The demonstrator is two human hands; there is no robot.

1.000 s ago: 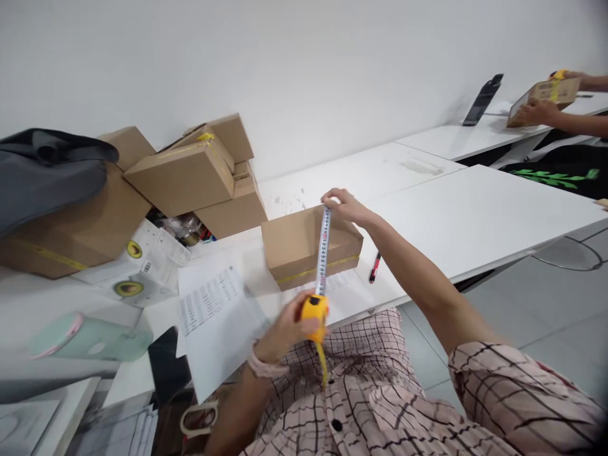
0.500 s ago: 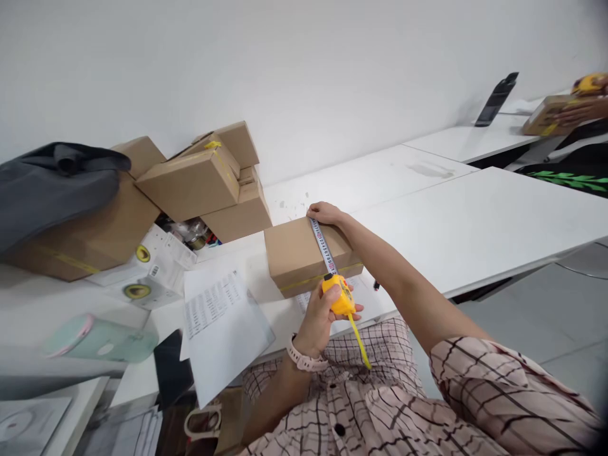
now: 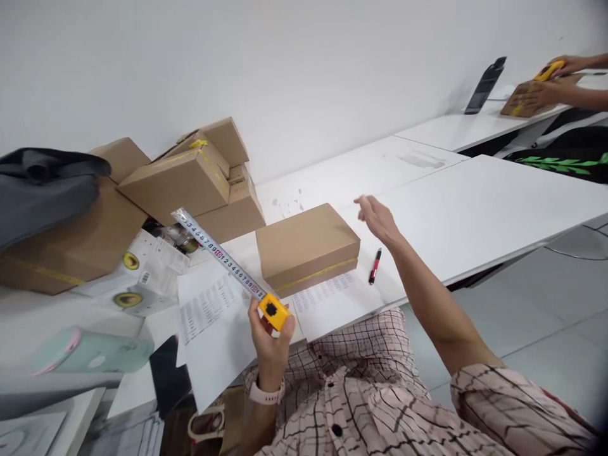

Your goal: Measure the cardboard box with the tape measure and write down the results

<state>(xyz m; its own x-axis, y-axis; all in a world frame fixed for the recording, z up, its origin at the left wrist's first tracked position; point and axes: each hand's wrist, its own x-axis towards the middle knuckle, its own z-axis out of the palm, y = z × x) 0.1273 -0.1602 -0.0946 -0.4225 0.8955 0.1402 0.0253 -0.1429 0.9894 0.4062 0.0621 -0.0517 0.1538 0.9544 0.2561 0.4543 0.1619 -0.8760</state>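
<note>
In my left hand (image 3: 270, 348) is a yellow tape measure (image 3: 275, 311), its fingers closed around the case. The silver blade (image 3: 219, 254) sticks out up and to the left, over the papers and toward the stacked boxes. A closed cardboard box (image 3: 308, 244) with yellow tape along its side lies on the white table, apart from both hands. To the right of that box hovers my right hand (image 3: 377, 218), fingers loosely bent and apart, holding nothing. Below it a red and black pen (image 3: 375, 266) lies beside a printed sheet (image 3: 327, 304), which is partly under the box.
Several cardboard boxes (image 3: 178, 183) are piled at left, with a dark grey bag (image 3: 47, 190) over them. Printed papers (image 3: 213, 342) and a mint-green bottle (image 3: 95, 351) are nearer. At far right, another person's hands (image 3: 546, 94) hold a box and tape measure; a black bottle (image 3: 485, 87) stands near.
The tape measure has come off the box and swung left in my left hand, blade free. My right hand has let go of the blade end and moved right, off the box.
</note>
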